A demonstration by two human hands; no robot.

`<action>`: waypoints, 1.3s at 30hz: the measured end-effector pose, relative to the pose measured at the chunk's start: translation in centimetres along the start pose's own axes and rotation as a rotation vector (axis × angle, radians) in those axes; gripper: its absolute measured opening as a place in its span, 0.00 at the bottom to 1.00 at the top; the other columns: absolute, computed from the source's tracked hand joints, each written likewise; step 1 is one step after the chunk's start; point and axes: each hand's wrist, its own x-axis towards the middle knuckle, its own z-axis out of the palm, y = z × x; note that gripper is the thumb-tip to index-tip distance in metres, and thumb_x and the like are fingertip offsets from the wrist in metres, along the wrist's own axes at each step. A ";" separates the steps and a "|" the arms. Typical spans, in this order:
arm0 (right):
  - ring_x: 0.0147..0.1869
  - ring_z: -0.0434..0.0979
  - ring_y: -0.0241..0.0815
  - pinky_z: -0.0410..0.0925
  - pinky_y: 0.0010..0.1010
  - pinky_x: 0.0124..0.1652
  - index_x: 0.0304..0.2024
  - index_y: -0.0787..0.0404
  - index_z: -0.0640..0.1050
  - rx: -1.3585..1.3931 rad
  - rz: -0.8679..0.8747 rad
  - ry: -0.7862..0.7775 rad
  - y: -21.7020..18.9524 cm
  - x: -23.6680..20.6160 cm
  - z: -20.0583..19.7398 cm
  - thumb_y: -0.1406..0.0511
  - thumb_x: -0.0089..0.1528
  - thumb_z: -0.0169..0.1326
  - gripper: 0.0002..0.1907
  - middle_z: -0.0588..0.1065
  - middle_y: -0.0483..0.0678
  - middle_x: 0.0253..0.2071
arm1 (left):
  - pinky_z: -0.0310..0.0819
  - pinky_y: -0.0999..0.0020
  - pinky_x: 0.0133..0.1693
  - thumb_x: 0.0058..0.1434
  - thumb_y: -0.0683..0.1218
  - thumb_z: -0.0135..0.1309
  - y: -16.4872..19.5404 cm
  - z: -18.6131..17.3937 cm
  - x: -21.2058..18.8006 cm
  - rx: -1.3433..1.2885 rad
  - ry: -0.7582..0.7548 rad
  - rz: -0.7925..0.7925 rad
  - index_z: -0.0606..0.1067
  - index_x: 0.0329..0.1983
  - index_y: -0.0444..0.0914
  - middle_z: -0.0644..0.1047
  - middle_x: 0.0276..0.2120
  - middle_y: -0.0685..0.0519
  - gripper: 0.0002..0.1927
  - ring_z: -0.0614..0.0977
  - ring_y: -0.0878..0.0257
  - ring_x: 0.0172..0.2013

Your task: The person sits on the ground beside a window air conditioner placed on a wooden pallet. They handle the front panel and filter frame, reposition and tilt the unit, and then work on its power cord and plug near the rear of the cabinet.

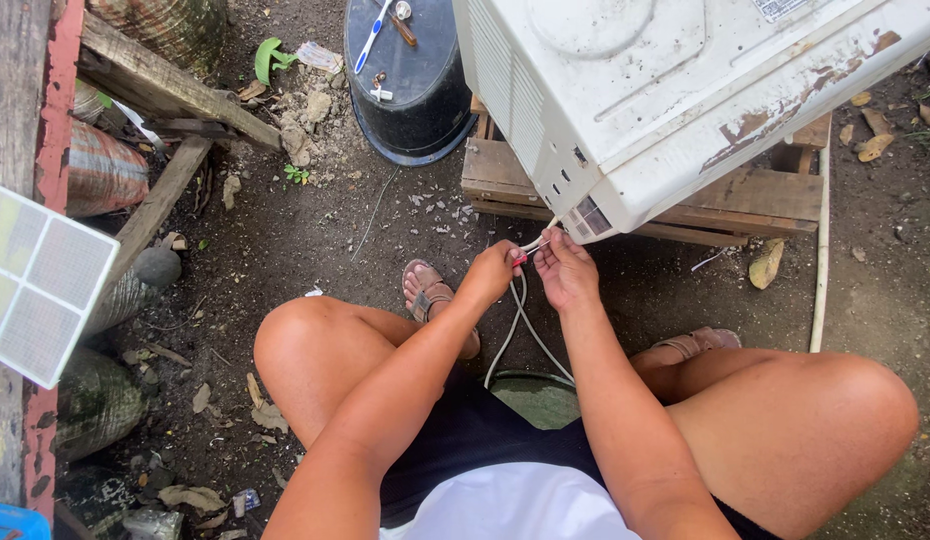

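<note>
White window-type air conditioner unit [685, 90] fills upper right of frame, boxy sheet metal, paint chipped with rust streaks, louvred vents on its left face. It sits on a weathered wooden pallet [755, 195], probably to keep it off the dirt and at working height for someone seated low. Bare dirt ground [305, 240] across the centre, littered with dry leaves and small stones.

Black round plastic tub [410, 90] at top centre, turned bottom-up as a stand, with a blue-and-white toothbrush [373, 35] and small bits of hardware lying on it, near the unit. Flat square mesh filter panel [35, 285] at left edge, white frame, pale screen, propped aside. Rough timber planks [160, 90] upper left.

White power cord [520, 330], smooth rubbery jacket, comes out at the unit's lower corner and loops down between the knees at mid-frame. Left hand [495, 272] pinches the cord's wires just below that corner, fingers closed on it, a small red bit showing at the fingertips. Right hand [565, 270] just beside it, touching, fingers curled onto the same wires, so both steady the cord end close to the unit. Exact grip of the right fingertips too small to tell.
</note>
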 end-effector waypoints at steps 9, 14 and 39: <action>0.36 0.75 0.36 0.70 0.28 0.39 0.41 0.61 0.79 0.023 -0.087 0.051 0.5 0.6 0.3 0.65 0.63 0.64 0.08 0.78 0.45 0.35 | 0.75 0.51 0.40 0.56 0.47 0.63 -0.2 0.9 -1.1 0.153 0.162 0.302 0.74 0.35 0.30 0.79 0.34 0.35 0.15 0.81 0.39 0.38; 0.37 0.76 0.37 0.70 0.29 0.40 0.42 0.62 0.79 0.039 -0.079 0.053 0.4 0.3 0.7 0.65 0.63 0.64 0.09 0.79 0.46 0.36 | 0.76 0.51 0.39 0.66 0.47 0.53 -0.1 0.6 -0.7 0.098 0.148 0.237 0.78 0.37 0.35 0.80 0.31 0.37 0.10 0.82 0.40 0.36; 0.38 0.80 0.38 0.74 0.27 0.39 0.45 0.65 0.79 -0.085 -0.044 -0.041 0.5 -0.7 0.8 0.67 0.63 0.60 0.09 0.81 0.48 0.39 | 0.63 0.54 0.28 0.71 0.54 0.53 0.6 0.6 0.4 -0.386 -0.174 -0.298 0.68 0.41 0.36 0.71 0.26 0.49 0.16 0.70 0.58 0.23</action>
